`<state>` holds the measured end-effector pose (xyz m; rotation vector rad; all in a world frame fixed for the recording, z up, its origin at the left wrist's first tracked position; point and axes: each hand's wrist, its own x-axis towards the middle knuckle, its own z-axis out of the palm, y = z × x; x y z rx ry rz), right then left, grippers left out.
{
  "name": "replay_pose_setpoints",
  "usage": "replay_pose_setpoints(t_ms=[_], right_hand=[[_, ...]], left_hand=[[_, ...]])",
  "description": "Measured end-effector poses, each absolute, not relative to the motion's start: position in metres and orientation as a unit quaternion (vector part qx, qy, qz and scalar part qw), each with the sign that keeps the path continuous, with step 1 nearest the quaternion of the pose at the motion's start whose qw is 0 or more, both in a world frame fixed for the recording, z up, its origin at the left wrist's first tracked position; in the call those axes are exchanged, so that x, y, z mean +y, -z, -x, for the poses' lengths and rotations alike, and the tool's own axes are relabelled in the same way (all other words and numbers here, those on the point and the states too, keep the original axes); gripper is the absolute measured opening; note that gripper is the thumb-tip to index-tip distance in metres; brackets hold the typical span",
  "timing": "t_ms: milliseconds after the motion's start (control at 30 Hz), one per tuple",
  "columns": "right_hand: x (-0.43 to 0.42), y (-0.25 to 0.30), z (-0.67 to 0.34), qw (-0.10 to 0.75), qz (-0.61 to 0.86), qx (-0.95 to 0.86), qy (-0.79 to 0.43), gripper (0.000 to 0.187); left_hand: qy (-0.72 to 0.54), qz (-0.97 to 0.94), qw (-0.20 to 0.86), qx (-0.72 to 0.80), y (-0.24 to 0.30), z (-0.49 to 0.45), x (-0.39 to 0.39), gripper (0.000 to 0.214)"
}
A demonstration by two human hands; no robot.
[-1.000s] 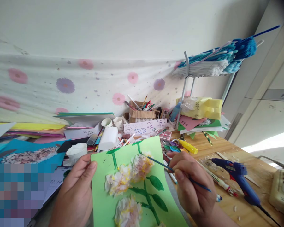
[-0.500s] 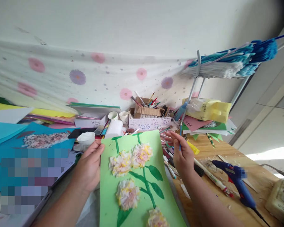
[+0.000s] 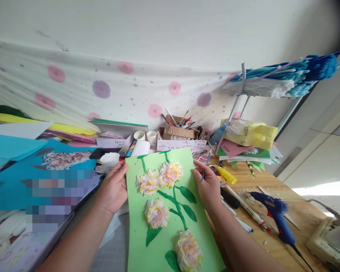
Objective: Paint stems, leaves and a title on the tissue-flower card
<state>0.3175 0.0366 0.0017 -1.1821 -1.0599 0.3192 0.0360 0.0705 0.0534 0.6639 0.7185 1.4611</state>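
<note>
A: What are the hands doing?

B: Both grip the green sheet [image 3: 170,211] by its side edges. The left hand [image 3: 113,189] pinches the left edge, thumb on top, at about nine o'clock from the paper flowers [image 3: 158,179]. The right hand [image 3: 209,185] clasps the right edge at three o'clock, and it also clutches a thin blue paintbrush [image 3: 206,164] that sticks up toward twelve.

A: Where is the sheet?

B: In the lower middle of the view, held up over the desk and tilted, its far edge toward the cardboard box of pens [image 3: 178,130] at twelve o'clock. Four crumpled-paper blooms sit on painted green stems and leaves.

A: What else is around?

B: A white cup [image 3: 110,158] lies just beyond the left hand at eleven. A blue glue gun [image 3: 274,213] rests on the wooden table [image 3: 300,226] at four o'clock from the right hand, well apart. A yellow marker [image 3: 226,174] lies near that hand at two.
</note>
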Motion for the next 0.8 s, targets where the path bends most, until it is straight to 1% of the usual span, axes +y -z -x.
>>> replay_pose_setpoints(t_ms=[200, 367, 433, 633, 800], right_hand=[[0.037, -0.01, -0.325, 0.735, 0.531, -0.41, -0.105, 0.043], [0.038, -0.012, -0.327, 0.75, 0.524, -0.391, -0.095, 0.042], [0.039, -0.011, -0.327, 0.751, 0.523, -0.392, -0.093, 0.042], [0.047, -0.003, -0.332, 0.746, 0.511, -0.416, -0.093, 0.039], [0.05, 0.001, -0.34, 0.748, 0.487, -0.445, -0.07, 0.038]], left_hand=[[-0.552, -0.308, 0.707, 0.317, -0.047, -0.043, 0.064, 0.011], [-0.491, -0.334, 0.739, 0.319, -0.04, -0.048, 0.055, 0.032], [-0.463, -0.335, 0.751, 0.332, -0.04, -0.049, 0.052, 0.035], [-0.435, -0.324, 0.749, 0.382, -0.042, -0.051, 0.052, 0.045], [-0.436, -0.332, 0.733, 0.403, -0.044, -0.046, 0.057, 0.047]])
